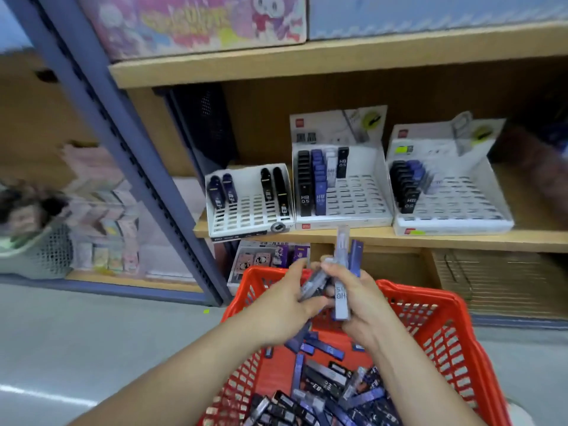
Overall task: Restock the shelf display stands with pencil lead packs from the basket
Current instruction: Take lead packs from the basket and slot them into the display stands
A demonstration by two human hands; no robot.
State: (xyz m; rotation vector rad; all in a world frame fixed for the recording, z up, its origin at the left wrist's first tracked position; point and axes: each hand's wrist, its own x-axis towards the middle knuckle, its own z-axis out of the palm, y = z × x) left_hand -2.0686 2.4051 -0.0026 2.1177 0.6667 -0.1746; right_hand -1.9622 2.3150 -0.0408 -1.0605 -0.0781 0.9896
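Packs (342, 250) stand bunched between left hand (285, 302) and right hand (359, 299), both clamped on them above the basket's (436, 321) far edge; better to square them label-out, then slot them into the half-empty middle stand (353, 195) at the shelf's (461, 241) front edge.

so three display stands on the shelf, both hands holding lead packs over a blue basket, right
Not quite: the basket is red, not blue, as the head view shows. The rest holds: three stands sit on the shelf, and the left hand and right hand both hold packs over the basket.
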